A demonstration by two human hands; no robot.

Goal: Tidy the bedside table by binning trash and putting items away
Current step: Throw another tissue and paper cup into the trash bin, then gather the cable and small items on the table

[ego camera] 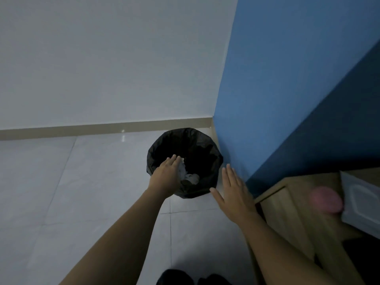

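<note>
Head view: a person is reaching both hands toward a bin (205, 188) on the floor.
The bin, lined with a black bag, is standing on the tiled floor (82, 182) near the frame's centre, in the corner where the white wall (102, 58) is meeting the blue wall (267, 79). The left hand (166, 175) is hovering over the bin's rim at its 8 o'clock, back upward, fingers lying close together and pointing to 1 o'clock. Crumpled tissue (191, 178) is showing just beneath them inside the bin; whether the fingers are pinching it, I cannot tell. The right hand (234, 190) is hanging flat at the bin's 4 o'clock, fingers straight and together, thumb spread wide, holding nothing. At the frame's 4 o'clock the bedside table (287, 212) is carrying a white packet (359, 202) and a blurred pink thing (327, 199).
</note>
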